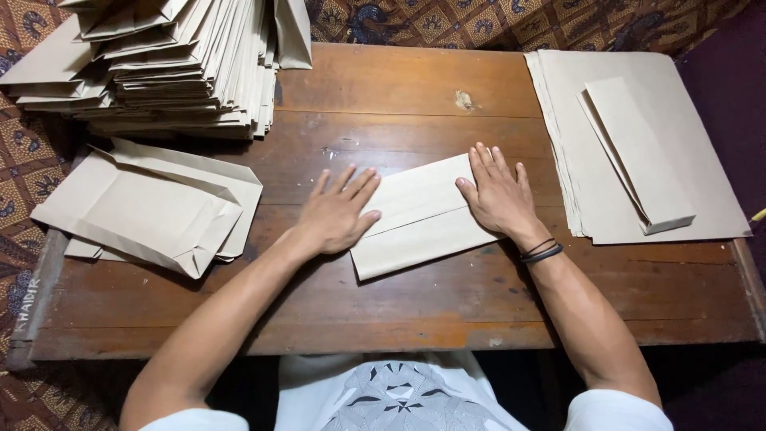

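Hands flat here: our left hand (335,214) and right hand (499,194) are spread, palms down, pressing each end of a folded sheet (419,217) mid-table (399,311). Finished bags (148,203) lie left, blank sheets (638,144) right.

Two hands: left hand (335,215), right hand (499,194); one folded sheet (419,215); one table (415,88); three paper stacks.

Folded brown paper sheet (419,215) lies flat, slightly tilted, mid-table
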